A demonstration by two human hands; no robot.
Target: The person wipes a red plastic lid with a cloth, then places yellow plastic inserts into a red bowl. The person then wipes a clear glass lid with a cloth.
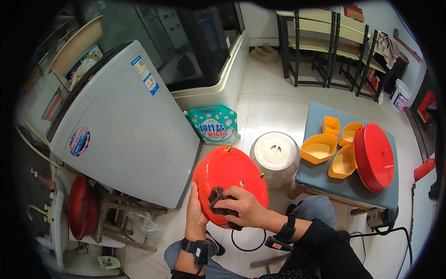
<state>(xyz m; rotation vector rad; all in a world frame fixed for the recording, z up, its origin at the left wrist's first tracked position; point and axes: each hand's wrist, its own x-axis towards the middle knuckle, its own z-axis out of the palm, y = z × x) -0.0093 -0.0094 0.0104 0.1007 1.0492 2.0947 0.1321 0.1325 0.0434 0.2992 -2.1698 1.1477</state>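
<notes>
A round red plastic box [230, 174] is held tilted in front of me, its underside facing up. Small gold-coloured feet [261, 175] and a hole show on that face. My left hand [196, 205] grips the box by its left side wall. With my right hand [245, 205] I press a crumpled dark brown cloth [219, 202] against the near part of the box. To the right, several yellow plastic trays [318, 148] and a red round lid [378, 157], tilted on edge, rest on a blue-topped stool [315, 113].
A grey washing machine [132, 129] stands at left, with a teal detergent bag [213, 125] beside it. A lidded container [277, 157] sits beyond the box. Below left are a wooden stool [115, 216] and a dark red basin [82, 207]. Chairs [313, 42] line the back; a black cable [393, 229] runs lower right.
</notes>
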